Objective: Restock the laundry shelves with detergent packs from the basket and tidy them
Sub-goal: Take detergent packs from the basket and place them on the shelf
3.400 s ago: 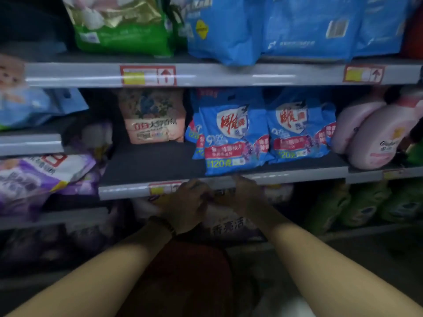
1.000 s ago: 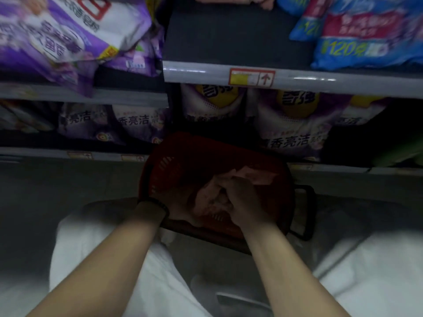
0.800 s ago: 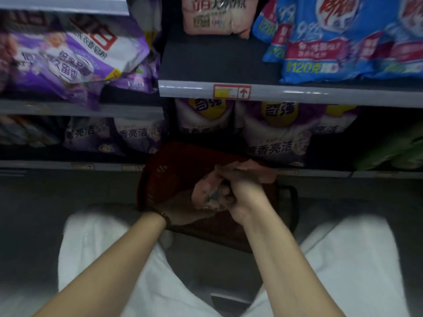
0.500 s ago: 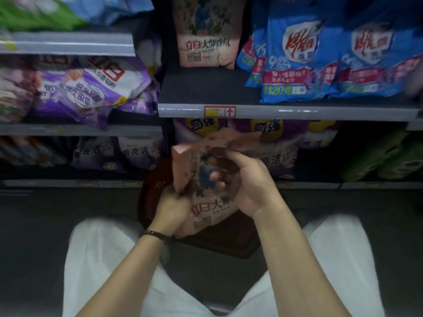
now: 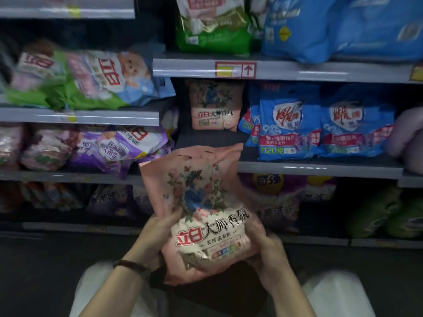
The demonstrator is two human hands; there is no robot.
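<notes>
Left hand [image 5: 158, 234] and right hand [image 5: 266, 255] clasp a pink detergent pack [image 5: 201, 216] upright at lower centre, before the shelf [image 5: 320, 167].

So the pack [image 5: 203, 216] is up front, upright, left hand [image 5: 153, 234] on its left edge and right hand [image 5: 266, 250] on its lower right. Straight behind it on the middle shelf [image 5: 320, 167] there's a matching pack [image 5: 215, 105] standing at the back, with two bags [image 5: 320, 124] side by side to its right. More bags [image 5: 277, 197] sit on the shelf below, and others lie on the shelves [image 5: 80, 116] off to the left.
</notes>
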